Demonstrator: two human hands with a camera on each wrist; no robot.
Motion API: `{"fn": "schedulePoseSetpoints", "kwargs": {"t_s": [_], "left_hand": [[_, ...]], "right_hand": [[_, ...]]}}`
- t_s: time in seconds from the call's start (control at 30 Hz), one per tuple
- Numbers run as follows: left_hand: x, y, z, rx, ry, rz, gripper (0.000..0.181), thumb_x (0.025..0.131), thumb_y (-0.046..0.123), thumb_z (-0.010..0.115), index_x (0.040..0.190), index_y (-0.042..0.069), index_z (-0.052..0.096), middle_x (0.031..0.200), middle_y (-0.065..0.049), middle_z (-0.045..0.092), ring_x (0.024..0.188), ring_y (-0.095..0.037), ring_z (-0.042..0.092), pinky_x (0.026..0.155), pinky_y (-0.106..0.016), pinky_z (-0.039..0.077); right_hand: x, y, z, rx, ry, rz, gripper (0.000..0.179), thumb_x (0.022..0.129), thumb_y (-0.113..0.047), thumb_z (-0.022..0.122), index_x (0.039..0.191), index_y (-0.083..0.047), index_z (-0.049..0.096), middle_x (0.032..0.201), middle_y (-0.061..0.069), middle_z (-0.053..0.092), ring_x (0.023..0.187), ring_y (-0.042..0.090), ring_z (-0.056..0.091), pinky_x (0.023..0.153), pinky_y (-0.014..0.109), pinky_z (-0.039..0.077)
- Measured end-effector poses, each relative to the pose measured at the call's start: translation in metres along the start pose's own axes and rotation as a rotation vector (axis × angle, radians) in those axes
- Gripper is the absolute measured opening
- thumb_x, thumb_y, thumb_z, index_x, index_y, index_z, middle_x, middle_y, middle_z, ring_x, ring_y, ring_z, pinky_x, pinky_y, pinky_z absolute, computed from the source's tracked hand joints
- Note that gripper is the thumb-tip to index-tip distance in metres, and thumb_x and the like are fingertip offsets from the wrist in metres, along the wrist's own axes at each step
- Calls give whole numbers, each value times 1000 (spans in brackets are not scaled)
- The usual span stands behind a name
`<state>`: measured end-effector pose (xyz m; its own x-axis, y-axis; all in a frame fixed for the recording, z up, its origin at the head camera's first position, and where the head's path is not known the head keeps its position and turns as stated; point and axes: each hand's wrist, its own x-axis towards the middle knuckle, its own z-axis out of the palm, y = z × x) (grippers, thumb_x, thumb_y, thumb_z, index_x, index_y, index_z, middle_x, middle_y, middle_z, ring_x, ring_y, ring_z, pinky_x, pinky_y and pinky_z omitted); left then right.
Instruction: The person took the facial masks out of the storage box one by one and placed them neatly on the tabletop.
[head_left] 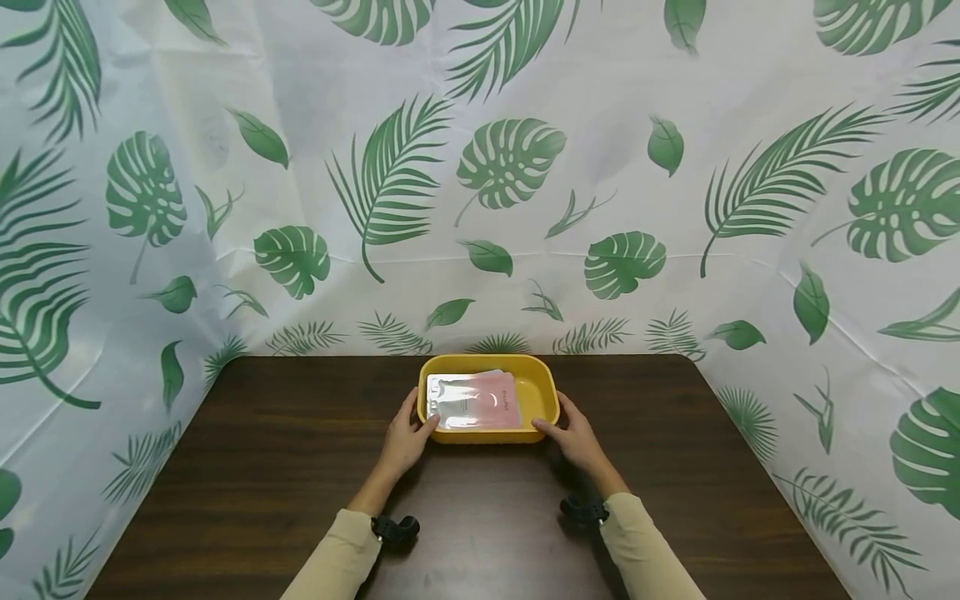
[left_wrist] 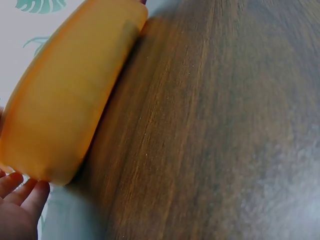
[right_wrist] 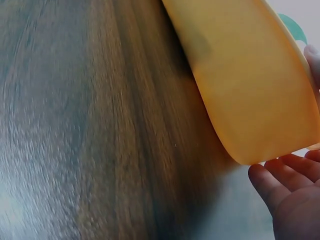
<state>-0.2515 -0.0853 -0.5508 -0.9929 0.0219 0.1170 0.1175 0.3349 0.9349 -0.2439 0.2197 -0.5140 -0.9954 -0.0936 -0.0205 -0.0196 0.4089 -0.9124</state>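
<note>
A yellow rectangular plastic tray (head_left: 536,392) with rounded corners is at the far side of the table, between both hands. Flat pink-and-white glossy packets (head_left: 495,400) lie overlapped in its left and middle part; their print is too small to read. My left hand (head_left: 405,437) grips the tray's left end, thumb at the front rim. At the right end my right hand (head_left: 577,433) holds it the same way. In the left wrist view, left fingers (left_wrist: 35,197) touch the tray's side wall (left_wrist: 70,95). Right fingers (right_wrist: 282,175) press its other end in the right wrist view.
The tray is on or just above a dark wood-grain table (head_left: 262,475), near its back edge. A white sheet with green leaf prints (head_left: 525,275) hangs behind and along both sides. Each wrist carries a black band with a camera (head_left: 393,529).
</note>
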Motion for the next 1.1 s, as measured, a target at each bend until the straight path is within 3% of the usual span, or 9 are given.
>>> {"fn": "schedulePoseSetpoints", "kwargs": {"t_s": [0.07, 0.3, 0.8, 1.1], "left_hand": [[0, 1, -1, -20, 4, -9, 68, 95, 18, 63, 151, 0, 29, 154, -25, 33, 139, -41, 38, 104, -52, 44], [-2, 2, -8, -85, 28, -8, 68, 93, 10, 64, 150, -2, 30, 153, -26, 34, 137, -42, 39, 104, -53, 43], [-7, -11, -44, -78, 71, -64, 67, 93, 6, 63, 151, -2, 29, 154, -25, 34, 138, -41, 39, 107, -53, 39], [-14, -19, -73, -73, 97, -102, 67, 93, 4, 61, 151, -2, 28, 155, -25, 33, 139, -40, 37, 109, -52, 37]], "right_hand": [[-6, -11, 0, 2, -6, 6, 71, 93, -20, 67, 148, 6, 29, 146, 30, 42, 125, 43, 49, 109, 52, 40], [14, 21, 15, 19, 45, -20, 68, 91, -20, 69, 147, -3, 35, 143, 22, 48, 119, 34, 54, 106, 50, 43], [20, 2, 51, 40, 25, -72, 71, 88, -16, 73, 146, 0, 36, 136, 23, 54, 108, 31, 59, 95, 41, 52], [23, -6, 80, 47, 7, -103, 74, 86, -18, 75, 147, 2, 36, 137, 24, 54, 109, 31, 60, 91, 36, 54]]}}
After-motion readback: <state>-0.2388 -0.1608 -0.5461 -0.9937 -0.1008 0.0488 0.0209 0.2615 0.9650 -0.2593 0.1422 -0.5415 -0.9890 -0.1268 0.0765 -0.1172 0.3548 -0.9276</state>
